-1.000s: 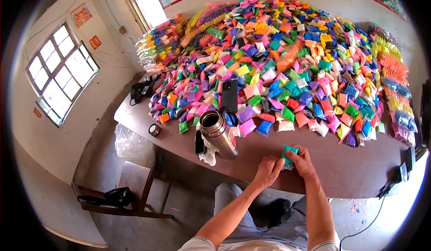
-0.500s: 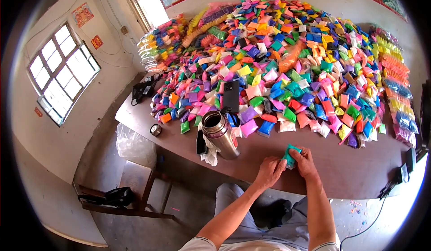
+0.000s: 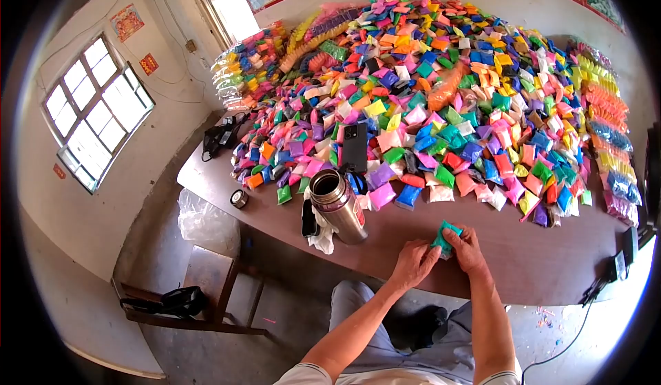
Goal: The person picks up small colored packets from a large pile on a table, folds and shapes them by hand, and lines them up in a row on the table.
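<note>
Between my two hands, just over the near edge of the table, is a small teal packet (image 3: 445, 237) in clear plastic. My left hand (image 3: 414, 261) pinches its lower left side, fingers closed. On the other side, my right hand (image 3: 466, 248) grips it with the thumb lying across the top. Beyond them a big heap of small coloured packets (image 3: 441, 110) covers the back of the table (image 3: 385, 240). What is inside the teal packet I cannot make out.
Left of my hands stands an uncapped steel flask (image 3: 337, 206), with its lid (image 3: 238, 199) farther left. A black phone (image 3: 354, 147) leans on the heap. Dark cables (image 3: 606, 278) lie at the table's right end. A wooden chair (image 3: 206, 282) stands at the lower left.
</note>
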